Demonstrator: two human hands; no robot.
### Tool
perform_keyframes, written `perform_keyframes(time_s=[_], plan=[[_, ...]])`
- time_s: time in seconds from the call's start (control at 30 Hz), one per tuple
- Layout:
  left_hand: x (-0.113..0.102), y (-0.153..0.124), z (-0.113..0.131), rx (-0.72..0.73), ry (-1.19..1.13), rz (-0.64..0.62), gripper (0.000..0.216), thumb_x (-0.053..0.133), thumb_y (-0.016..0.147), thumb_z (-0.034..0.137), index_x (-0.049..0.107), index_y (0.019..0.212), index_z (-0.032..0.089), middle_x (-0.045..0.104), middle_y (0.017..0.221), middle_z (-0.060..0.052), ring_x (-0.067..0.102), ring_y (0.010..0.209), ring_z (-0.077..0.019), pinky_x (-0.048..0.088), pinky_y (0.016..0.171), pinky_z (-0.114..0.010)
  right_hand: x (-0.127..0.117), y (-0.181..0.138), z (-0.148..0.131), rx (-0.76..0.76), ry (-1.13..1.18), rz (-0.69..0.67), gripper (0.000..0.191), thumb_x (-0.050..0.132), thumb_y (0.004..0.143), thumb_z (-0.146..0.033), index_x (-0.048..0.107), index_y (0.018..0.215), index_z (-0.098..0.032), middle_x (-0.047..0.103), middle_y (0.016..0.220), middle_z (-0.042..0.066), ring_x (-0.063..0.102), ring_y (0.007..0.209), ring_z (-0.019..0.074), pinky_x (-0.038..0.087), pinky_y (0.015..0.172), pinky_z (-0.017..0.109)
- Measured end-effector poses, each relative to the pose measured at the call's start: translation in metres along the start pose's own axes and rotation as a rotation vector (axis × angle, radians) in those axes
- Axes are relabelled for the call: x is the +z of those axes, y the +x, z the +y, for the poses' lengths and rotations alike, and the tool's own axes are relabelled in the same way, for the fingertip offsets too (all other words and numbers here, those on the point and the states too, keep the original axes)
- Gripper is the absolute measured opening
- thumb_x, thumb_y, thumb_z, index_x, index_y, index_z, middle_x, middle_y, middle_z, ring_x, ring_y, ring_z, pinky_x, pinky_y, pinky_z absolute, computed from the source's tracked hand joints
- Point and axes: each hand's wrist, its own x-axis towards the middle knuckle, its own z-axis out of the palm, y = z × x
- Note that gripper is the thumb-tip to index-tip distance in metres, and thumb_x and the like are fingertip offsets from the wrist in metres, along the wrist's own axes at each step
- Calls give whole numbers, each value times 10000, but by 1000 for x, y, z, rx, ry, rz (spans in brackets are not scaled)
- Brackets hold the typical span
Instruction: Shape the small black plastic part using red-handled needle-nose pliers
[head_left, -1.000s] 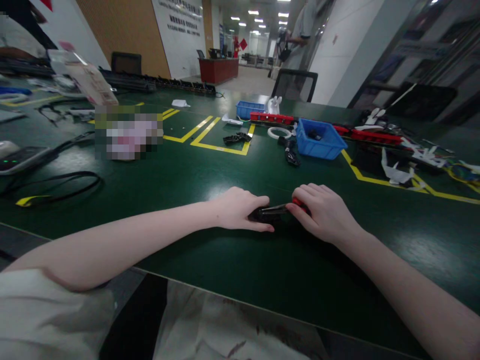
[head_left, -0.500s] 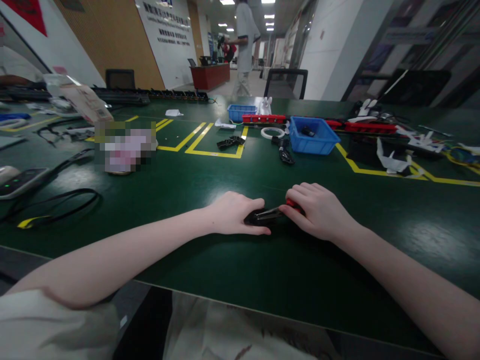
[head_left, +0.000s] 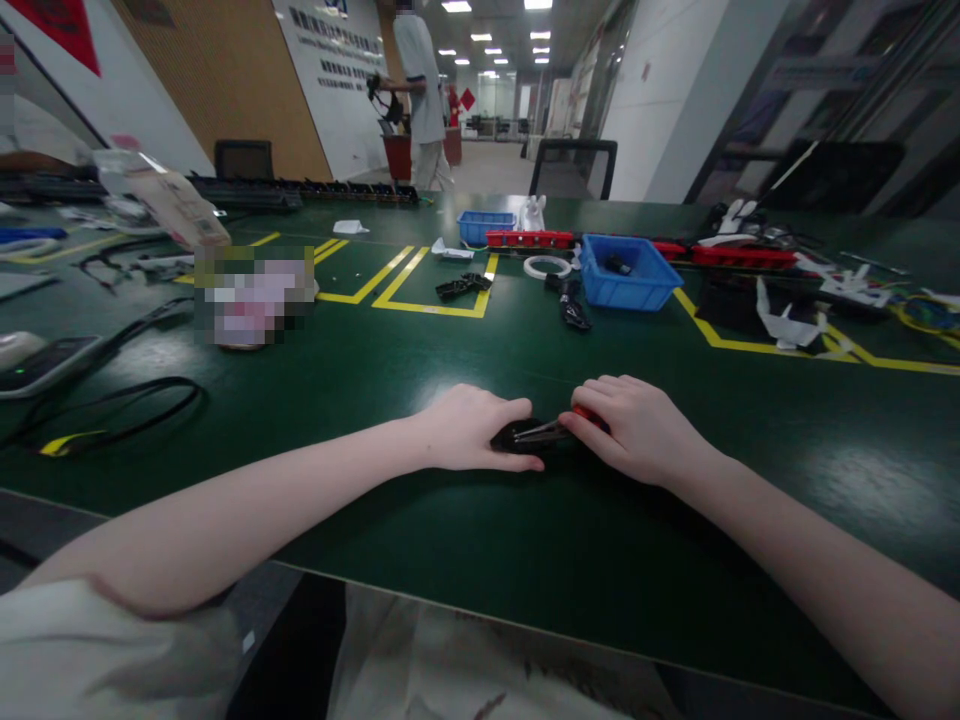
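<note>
My left hand (head_left: 471,428) rests on the near part of the green table and is closed around a small dark black part (head_left: 510,438), its thumb and fingers on either side. What kind of part it is, I cannot make out. Wrapped around the red handle of what look like slim-jawed pliers (head_left: 546,432), my right hand (head_left: 634,430) lies just to the right. The metal jaws point left and reach the black part; whether they grip it is too small to tell.
Beyond my hands, on the green table (head_left: 360,350), are a blue bin (head_left: 630,275), a white ring (head_left: 547,267), a black bagged item (head_left: 572,302) and black pieces (head_left: 463,287). Black straps (head_left: 150,390) lie left. Farther off a person (head_left: 421,90) stands.
The pliers and right hand have shifted slightly, and the jaws show more plainly as two prongs. My left hand stays nearly still. The person in the background has moved left.
</note>
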Motion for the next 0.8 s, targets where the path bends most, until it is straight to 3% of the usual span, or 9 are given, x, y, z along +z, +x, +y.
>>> perform_keyframes(time_s=[0.23,0.5,0.8], plan=[[2,1,0,-4,11,7,480,464,834,664,529,852,189,598,635,12,561,536,-147,257,467,-216,-3,2,-3,23,31,-51,414,298,952,-413,563,736,-180,605,729,60,535,687,186,370,650,322],[6,0,-3,18,9,71,508,471,818,690,539,910,195,625,652,10,593,552,-152,258,453,-213,5,2,2,-7,65,33,447,299,932,-458,568,687,-198,578,648,53,524,606,188,374,581,333],[6,2,-3,46,-16,68,504,471,829,679,534,926,188,636,665,8,583,546,-144,261,441,-209,2,4,14,-16,82,9,512,261,921,-553,560,673,-219,574,653,78,506,591,200,368,571,375]])
